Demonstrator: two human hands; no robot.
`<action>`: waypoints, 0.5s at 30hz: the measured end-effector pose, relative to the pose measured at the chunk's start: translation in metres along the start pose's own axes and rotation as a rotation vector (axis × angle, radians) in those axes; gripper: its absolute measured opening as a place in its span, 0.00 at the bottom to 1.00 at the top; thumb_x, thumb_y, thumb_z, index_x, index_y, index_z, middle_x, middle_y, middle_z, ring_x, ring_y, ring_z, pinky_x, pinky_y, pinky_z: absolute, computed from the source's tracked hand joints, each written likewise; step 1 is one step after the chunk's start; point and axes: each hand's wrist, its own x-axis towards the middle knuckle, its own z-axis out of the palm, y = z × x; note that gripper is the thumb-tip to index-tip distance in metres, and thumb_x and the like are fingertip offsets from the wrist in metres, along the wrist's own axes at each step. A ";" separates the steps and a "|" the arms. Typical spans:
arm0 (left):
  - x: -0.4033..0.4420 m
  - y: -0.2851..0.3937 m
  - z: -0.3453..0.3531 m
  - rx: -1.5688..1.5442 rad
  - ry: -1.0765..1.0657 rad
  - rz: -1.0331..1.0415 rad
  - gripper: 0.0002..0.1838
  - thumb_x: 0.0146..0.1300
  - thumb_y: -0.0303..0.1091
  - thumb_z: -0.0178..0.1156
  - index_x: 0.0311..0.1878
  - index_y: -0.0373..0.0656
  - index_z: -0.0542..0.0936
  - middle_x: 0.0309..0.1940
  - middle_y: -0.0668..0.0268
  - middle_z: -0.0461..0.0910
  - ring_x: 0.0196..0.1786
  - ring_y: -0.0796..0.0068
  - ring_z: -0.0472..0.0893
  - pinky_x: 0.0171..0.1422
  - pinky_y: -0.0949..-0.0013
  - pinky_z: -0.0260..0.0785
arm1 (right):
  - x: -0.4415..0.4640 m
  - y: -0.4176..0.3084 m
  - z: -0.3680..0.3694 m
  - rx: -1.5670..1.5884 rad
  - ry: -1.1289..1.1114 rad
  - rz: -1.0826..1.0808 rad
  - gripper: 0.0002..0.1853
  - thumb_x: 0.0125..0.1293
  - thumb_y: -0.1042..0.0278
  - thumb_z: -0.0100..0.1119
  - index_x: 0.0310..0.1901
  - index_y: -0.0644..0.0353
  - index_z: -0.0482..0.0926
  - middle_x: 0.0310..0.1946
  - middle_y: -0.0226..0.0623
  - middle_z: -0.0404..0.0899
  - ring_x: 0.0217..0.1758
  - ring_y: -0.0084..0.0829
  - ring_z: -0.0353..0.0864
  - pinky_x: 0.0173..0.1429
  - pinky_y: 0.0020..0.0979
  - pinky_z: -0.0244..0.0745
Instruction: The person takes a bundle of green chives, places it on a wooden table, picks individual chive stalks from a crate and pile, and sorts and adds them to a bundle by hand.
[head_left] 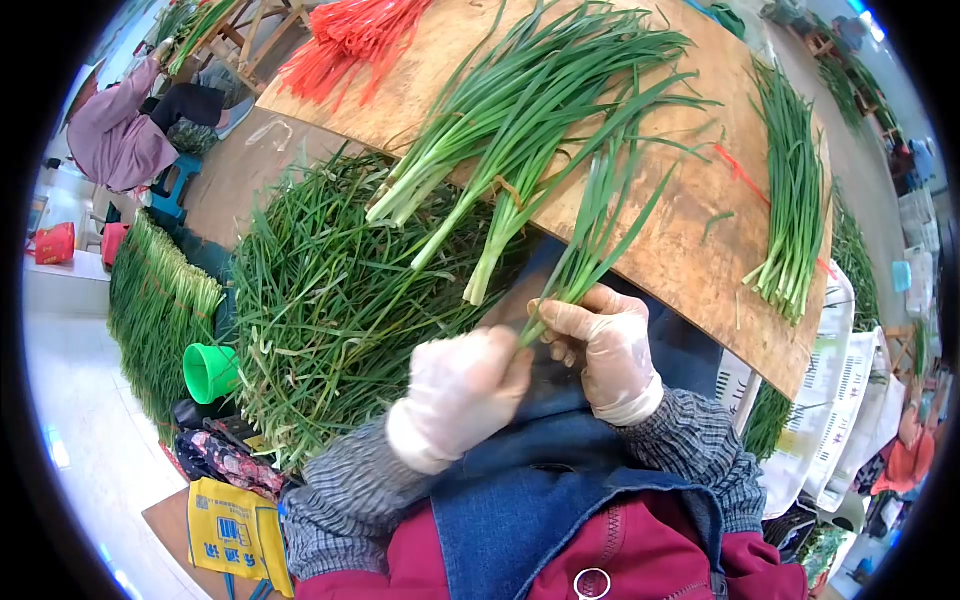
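Both my hands wear thin whitish gloves and meet over my lap at the near edge of a wooden board. My right hand pinches a few green leafy stalks between thumb and fingers. Close beside it, my left hand is closed and blurred by motion at the lower ends of these stalks; what its fingers hold is too smeared to make out. Just beyond, a loose pile of stalks lies on the board, its pale ends hanging over the edge. A bundle lies at the board's right side.
A big heap of leaves stands left of the board. Red strips lie at its far left corner. Further left are a green cup, upright bundles and a seated person. White crates stand at the right.
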 end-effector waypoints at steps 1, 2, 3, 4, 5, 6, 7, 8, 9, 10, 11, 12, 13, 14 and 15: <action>-0.009 -0.010 -0.009 -0.112 0.004 0.032 0.03 0.52 0.27 0.59 0.27 0.38 0.78 0.19 0.55 0.76 0.21 0.59 0.78 0.25 0.65 0.70 | -0.001 -0.002 0.001 -0.007 0.016 -0.019 0.06 0.56 0.72 0.60 0.32 0.66 0.80 0.20 0.30 0.76 0.19 0.17 0.69 0.22 0.17 0.61; -0.019 -0.023 -0.020 -0.138 0.134 0.167 0.05 0.55 0.26 0.58 0.32 0.36 0.80 0.20 0.57 0.78 0.23 0.66 0.79 0.26 0.67 0.70 | 0.003 -0.004 -0.003 0.002 0.017 -0.094 0.05 0.56 0.73 0.59 0.31 0.65 0.80 0.20 0.31 0.76 0.20 0.18 0.70 0.23 0.17 0.64; -0.033 -0.035 -0.031 -0.234 0.245 -0.035 0.06 0.57 0.28 0.58 0.33 0.37 0.81 0.19 0.66 0.77 0.20 0.77 0.75 0.22 0.72 0.64 | 0.009 -0.007 -0.008 0.055 0.013 -0.204 0.07 0.56 0.74 0.57 0.34 0.68 0.78 0.22 0.35 0.76 0.23 0.22 0.73 0.26 0.20 0.69; -0.046 -0.034 -0.055 -0.354 0.284 -0.364 0.06 0.60 0.30 0.58 0.34 0.39 0.81 0.24 0.68 0.81 0.22 0.78 0.76 0.24 0.75 0.67 | 0.011 -0.013 -0.009 0.099 0.002 -0.158 0.08 0.56 0.76 0.55 0.37 0.70 0.76 0.25 0.38 0.76 0.25 0.25 0.75 0.28 0.22 0.72; -0.060 -0.045 -0.065 -0.410 0.420 -0.625 0.08 0.63 0.33 0.56 0.34 0.39 0.81 0.23 0.72 0.79 0.19 0.84 0.69 0.22 0.77 0.59 | 0.012 -0.018 -0.009 0.143 -0.008 -0.113 0.09 0.57 0.77 0.53 0.39 0.72 0.74 0.27 0.41 0.76 0.26 0.28 0.76 0.30 0.24 0.75; -0.073 -0.066 -0.067 -0.234 0.559 -0.692 0.10 0.64 0.34 0.55 0.33 0.39 0.81 0.21 0.74 0.78 0.17 0.86 0.61 0.21 0.79 0.51 | 0.015 -0.018 -0.007 0.162 -0.029 -0.063 0.10 0.56 0.77 0.53 0.38 0.72 0.73 0.28 0.42 0.76 0.28 0.30 0.76 0.32 0.27 0.75; -0.094 -0.097 -0.071 -0.020 0.528 -0.766 0.10 0.62 0.37 0.57 0.34 0.40 0.81 0.21 0.71 0.77 0.19 0.82 0.66 0.25 0.75 0.58 | 0.019 -0.015 -0.002 0.180 -0.051 -0.011 0.10 0.55 0.77 0.53 0.38 0.72 0.72 0.29 0.42 0.75 0.29 0.32 0.76 0.34 0.31 0.75; -0.106 -0.110 -0.067 0.464 0.382 -0.684 0.10 0.61 0.38 0.58 0.35 0.40 0.80 0.22 0.69 0.76 0.23 0.77 0.69 0.29 0.71 0.60 | 0.023 -0.012 0.004 0.174 -0.067 0.057 0.10 0.56 0.76 0.52 0.39 0.73 0.72 0.28 0.41 0.74 0.28 0.31 0.76 0.34 0.30 0.75; -0.113 -0.118 -0.063 0.937 0.217 -0.575 0.11 0.60 0.39 0.59 0.36 0.39 0.79 0.24 0.67 0.76 0.26 0.73 0.72 0.32 0.67 0.63 | 0.033 -0.004 0.006 0.165 -0.075 0.084 0.11 0.57 0.75 0.53 0.41 0.73 0.73 0.25 0.37 0.73 0.23 0.27 0.72 0.31 0.29 0.72; -0.103 -0.112 -0.054 1.031 0.232 -0.489 0.13 0.55 0.38 0.63 0.39 0.40 0.77 0.27 0.63 0.75 0.33 0.64 0.74 0.39 0.61 0.65 | 0.040 0.002 0.009 0.214 -0.102 0.141 0.09 0.58 0.74 0.54 0.38 0.70 0.73 0.23 0.35 0.72 0.19 0.25 0.70 0.26 0.29 0.71; -0.092 -0.099 -0.048 0.803 0.355 -0.290 0.13 0.53 0.35 0.65 0.39 0.41 0.77 0.29 0.61 0.75 0.34 0.64 0.75 0.39 0.63 0.66 | 0.046 0.006 0.013 0.262 -0.125 0.200 0.07 0.59 0.73 0.55 0.36 0.67 0.74 0.20 0.33 0.71 0.15 0.22 0.67 0.21 0.28 0.69; -0.074 -0.083 -0.041 0.562 0.398 -0.247 0.13 0.51 0.32 0.66 0.40 0.42 0.78 0.29 0.61 0.76 0.34 0.65 0.76 0.39 0.64 0.69 | 0.050 0.011 0.018 0.279 -0.111 0.206 0.08 0.59 0.69 0.58 0.35 0.65 0.75 0.17 0.30 0.69 0.13 0.20 0.63 0.19 0.28 0.66; -0.057 -0.073 -0.032 0.346 0.444 -0.084 0.12 0.52 0.29 0.65 0.40 0.42 0.78 0.30 0.61 0.77 0.34 0.66 0.77 0.38 0.67 0.71 | 0.055 0.017 0.022 0.337 -0.117 0.203 0.08 0.59 0.68 0.59 0.36 0.64 0.75 0.17 0.29 0.69 0.13 0.20 0.63 0.19 0.28 0.65; -0.037 -0.058 -0.027 0.112 0.386 -0.100 0.11 0.52 0.27 0.64 0.40 0.40 0.78 0.31 0.60 0.78 0.32 0.67 0.78 0.36 0.68 0.71 | 0.059 0.021 0.026 0.375 -0.080 0.167 0.08 0.59 0.68 0.59 0.35 0.64 0.75 0.17 0.28 0.69 0.13 0.20 0.63 0.19 0.27 0.65; -0.018 -0.045 -0.023 -0.039 0.310 -0.136 0.09 0.54 0.25 0.61 0.40 0.36 0.79 0.33 0.59 0.79 0.32 0.70 0.78 0.38 0.71 0.72 | 0.063 0.024 0.030 0.415 -0.043 0.129 0.08 0.59 0.68 0.60 0.34 0.63 0.76 0.17 0.28 0.69 0.13 0.20 0.63 0.19 0.26 0.64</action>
